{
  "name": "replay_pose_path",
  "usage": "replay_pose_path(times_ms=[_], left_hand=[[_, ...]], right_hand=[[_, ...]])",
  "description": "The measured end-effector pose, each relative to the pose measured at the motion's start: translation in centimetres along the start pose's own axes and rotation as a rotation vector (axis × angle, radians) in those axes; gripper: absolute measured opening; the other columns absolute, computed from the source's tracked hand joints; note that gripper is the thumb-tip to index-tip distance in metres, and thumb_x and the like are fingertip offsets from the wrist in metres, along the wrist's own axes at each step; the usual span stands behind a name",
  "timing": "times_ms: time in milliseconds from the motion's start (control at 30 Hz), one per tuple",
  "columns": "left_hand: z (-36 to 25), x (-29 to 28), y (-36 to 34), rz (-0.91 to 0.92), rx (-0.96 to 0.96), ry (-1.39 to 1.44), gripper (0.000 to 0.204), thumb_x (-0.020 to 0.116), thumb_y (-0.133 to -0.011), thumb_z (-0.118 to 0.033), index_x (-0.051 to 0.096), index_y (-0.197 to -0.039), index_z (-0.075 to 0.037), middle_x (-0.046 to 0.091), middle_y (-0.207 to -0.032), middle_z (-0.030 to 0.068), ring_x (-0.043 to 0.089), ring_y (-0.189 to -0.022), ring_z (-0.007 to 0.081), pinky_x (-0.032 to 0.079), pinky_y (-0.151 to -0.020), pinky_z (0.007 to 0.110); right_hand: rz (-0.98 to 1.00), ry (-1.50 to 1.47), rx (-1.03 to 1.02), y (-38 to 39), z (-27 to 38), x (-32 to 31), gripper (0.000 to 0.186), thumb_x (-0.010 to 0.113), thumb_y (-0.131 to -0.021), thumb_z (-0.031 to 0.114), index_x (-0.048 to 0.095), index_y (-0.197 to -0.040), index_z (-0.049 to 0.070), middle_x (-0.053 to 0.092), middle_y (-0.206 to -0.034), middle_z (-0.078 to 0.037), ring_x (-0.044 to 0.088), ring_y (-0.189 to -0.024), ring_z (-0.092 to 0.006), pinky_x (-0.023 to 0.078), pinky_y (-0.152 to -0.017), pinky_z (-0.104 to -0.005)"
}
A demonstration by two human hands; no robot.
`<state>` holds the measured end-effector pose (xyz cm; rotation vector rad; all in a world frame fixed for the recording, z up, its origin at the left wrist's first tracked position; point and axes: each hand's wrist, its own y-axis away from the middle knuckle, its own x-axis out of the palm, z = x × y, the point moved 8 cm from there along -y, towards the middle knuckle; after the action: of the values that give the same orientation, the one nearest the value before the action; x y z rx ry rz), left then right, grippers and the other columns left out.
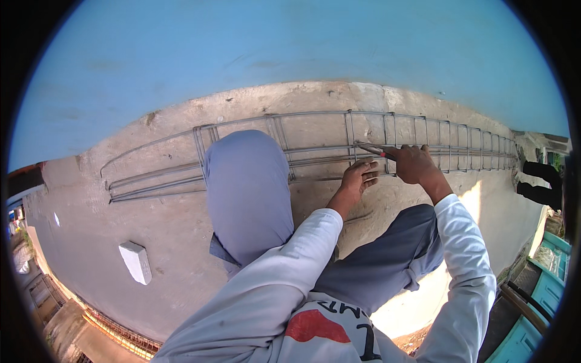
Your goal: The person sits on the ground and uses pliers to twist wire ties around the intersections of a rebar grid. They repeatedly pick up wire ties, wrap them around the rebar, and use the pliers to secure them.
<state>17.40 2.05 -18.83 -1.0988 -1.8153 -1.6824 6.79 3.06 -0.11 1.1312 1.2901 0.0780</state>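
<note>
setting: outdoor concrete floor [181,236] running up to a blue wall [290,42]; sunlit patch at lower right.
work piece: long rebar cage [315,151] lying flat on the floor along the foot of the wall, long bars crossed by rectangular stirrups.
stirrup spacing: close and regular from the hands out to the right end [478,148]; only a few, widely spaced, toward the left end [151,181], where the bars run mostly bare.
left hand: left hand [361,176] rests on a lower long bar beside a stirrup, fingers curled over it.
right hand: right hand [413,162] grips a slim tool with a red handle [374,149], fingers clamped round it, tip at a bar-and-stirrup crossing.
posture: person crouched, knees [248,187] toward the cage.
progress, judged: right portion appears fitted; the crossing at the hands is under work; left stretch appears still to be fitted. tie wire too fine to confirm.
nearby: white block [136,261] on the floor, well apart from the cage.
</note>
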Motion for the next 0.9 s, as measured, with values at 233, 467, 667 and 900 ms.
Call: replay_pose_path(times_ms=[233,467,667,900], left_hand=[[1.0,1.4,0.2,0.019,-0.051,0.187,0.027,0.054,-0.107,-0.032,0.06,-0.124,-0.011,0.068,-0.102,0.0044,0.067,-0.091,0.0201,0.053,-0.084,0.039],[2.0,-0.1,-0.5,-0.081,-0.122,-0.001,0.029,0.053,-0.108,-0.034,0.064,-0.12,-0.01,0.067,-0.098,0.0057,0.067,-0.085,0.0191,0.056,-0.069,0.035],[1.6,0.3,-0.6,-0.077,-0.129,0.086,0.028,0.054,-0.107,-0.034,0.063,-0.119,-0.01,0.067,-0.099,0.0065,0.068,-0.087,0.0204,0.059,-0.072,0.034],[2.5,1.6,0.7,-0.08,-0.084,0.227,0.029,0.057,-0.106,-0.035,0.061,-0.117,-0.009,0.065,-0.097,0.0061,0.068,-0.086,0.0211,0.06,-0.074,0.036]], right_hand=[[0.433,-0.703,0.242,-0.5,0.1,2.5,0.026,0.06,-0.093,0.008,0.059,-0.117,-0.005,0.071,-0.105,-0.02,0.076,-0.087,-0.0306,0.064,-0.056,-0.0388],[0.484,-0.623,0.287,-2.9,-0.8,1.7,0.021,0.068,-0.089,0.005,0.063,-0.107,-0.005,0.072,-0.091,-0.018,0.077,-0.082,-0.0306,0.065,-0.056,-0.0417],[0.495,-0.363,0.192,-5.3,-0.6,1.2,0.019,0.061,-0.091,0.011,0.063,-0.105,-0.002,0.073,-0.089,-0.014,0.071,-0.067,-0.0254,0.057,-0.048,-0.0382],[0.474,-0.143,0.089,-5.7,0.5,-0.8,0.017,0.059,-0.09,0.011,0.067,-0.093,-0.004,0.072,-0.078,-0.014,0.069,-0.058,-0.0251,0.053,-0.045,-0.0383]])
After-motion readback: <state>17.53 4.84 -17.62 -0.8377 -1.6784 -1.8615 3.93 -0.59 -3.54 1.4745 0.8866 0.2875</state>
